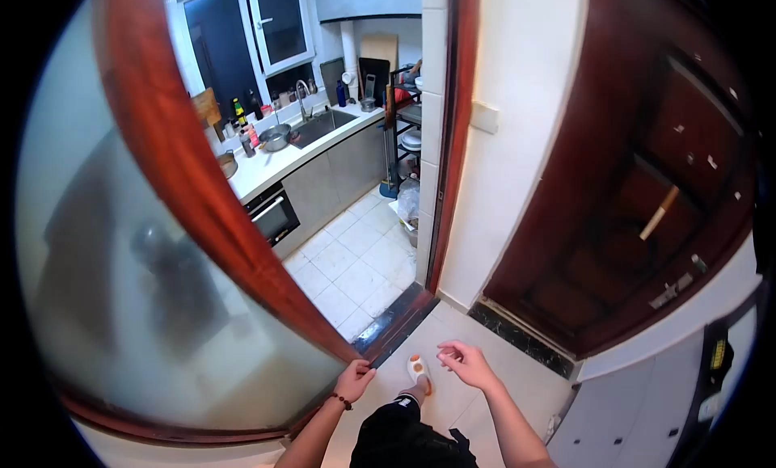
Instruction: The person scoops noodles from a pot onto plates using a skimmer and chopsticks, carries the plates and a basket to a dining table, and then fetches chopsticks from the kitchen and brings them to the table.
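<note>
My left hand (356, 381), with a dark red bead bracelet (343, 401) on the wrist, is nearest to the lower edge of a red-brown wooden door frame (283, 294) with frosted glass (186, 306). Its fingers are loosely bent and I see nothing in them; whether the fingertips touch the wood I cannot tell. Over the pale floor tiles (453, 403) hangs my right hand (467, 364), fingers apart and slightly curled, holding nothing. Between the hands, one foot in a white slipper (418, 369) with orange spots is on the floor.
Beyond the doorway's dark threshold (396, 318) lies a kitchen with a sink (325, 127), a metal pot (276, 137), an oven (273, 216) and a black shelf rack (406, 116). To the right are a dark red door (622, 185) and a grey cabinet (647, 395).
</note>
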Demonstrator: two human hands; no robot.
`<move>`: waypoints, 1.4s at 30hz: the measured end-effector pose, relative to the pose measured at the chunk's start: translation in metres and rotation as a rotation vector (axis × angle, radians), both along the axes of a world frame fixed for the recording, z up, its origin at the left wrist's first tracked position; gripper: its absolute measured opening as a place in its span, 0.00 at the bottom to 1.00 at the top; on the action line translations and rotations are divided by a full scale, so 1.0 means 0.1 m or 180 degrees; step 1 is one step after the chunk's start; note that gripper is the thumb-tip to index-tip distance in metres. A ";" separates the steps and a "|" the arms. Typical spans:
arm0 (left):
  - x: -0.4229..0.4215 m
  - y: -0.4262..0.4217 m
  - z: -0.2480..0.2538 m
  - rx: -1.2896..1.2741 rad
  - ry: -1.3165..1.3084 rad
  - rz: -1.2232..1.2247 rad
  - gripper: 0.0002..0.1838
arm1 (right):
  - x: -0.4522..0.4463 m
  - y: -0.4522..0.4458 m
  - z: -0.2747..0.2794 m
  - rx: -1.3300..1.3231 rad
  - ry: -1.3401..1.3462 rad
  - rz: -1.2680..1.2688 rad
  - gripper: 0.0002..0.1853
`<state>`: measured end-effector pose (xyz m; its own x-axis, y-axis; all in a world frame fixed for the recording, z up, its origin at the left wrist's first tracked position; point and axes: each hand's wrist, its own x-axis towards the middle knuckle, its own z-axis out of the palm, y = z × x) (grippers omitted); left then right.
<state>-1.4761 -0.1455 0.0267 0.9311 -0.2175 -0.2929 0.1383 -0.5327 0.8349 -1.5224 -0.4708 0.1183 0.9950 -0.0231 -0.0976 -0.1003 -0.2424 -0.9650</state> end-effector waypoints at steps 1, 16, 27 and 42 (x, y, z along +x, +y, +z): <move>0.27 -0.18 -0.14 -0.0240 0.0128 0.0062 0.28 | 0.31 -0.11 -0.04 -0.0185 -0.0148 0.0110 0.15; 4.48 -1.53 -0.05 -0.1035 0.0114 0.0578 0.28 | 4.96 -0.75 -0.29 0.0052 0.0603 0.0904 0.11; 6.23 0.34 0.37 -0.0243 -0.0421 0.2656 0.23 | 8.50 1.52 0.01 0.0552 0.0360 0.2447 0.12; 9.14 3.93 0.87 -0.0969 -0.1151 0.3232 0.18 | 12.23 4.93 1.59 -0.0247 -0.1323 0.3331 0.11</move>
